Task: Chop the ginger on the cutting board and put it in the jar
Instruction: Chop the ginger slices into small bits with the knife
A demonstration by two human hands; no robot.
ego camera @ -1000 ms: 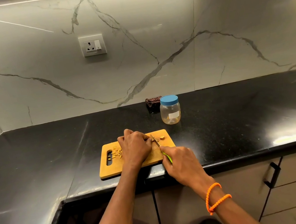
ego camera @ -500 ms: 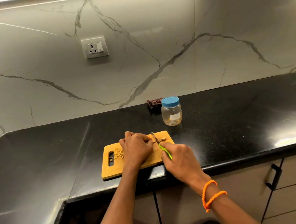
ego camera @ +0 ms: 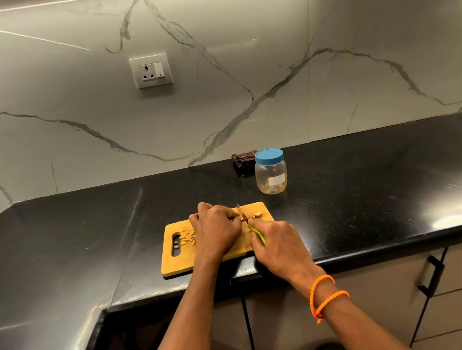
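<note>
A wooden cutting board [ego camera: 176,261] lies near the front edge of the black counter. My left hand [ego camera: 215,231] rests curled on the board's middle and pinches a piece of ginger, which its fingers mostly hide. My right hand [ego camera: 279,245] grips the green handle of a small knife [ego camera: 243,213]; the blade points away from me, right beside my left fingertips. Chopped ginger pieces [ego camera: 187,238] lie by the board's handle slot, and a few more ginger bits [ego camera: 257,216] lie at the far right corner. A clear jar [ego camera: 271,177] with a blue lid on stands behind the board.
A dark folded cloth [ego camera: 244,161] lies behind the jar against the marble wall. A wall socket [ego camera: 150,71] sits above the counter. Drawers with black handles [ego camera: 431,276] are below the counter at the right.
The knife blade has come down closer to the board beside my left fingers. My left hand has stayed in place on the ginger.
</note>
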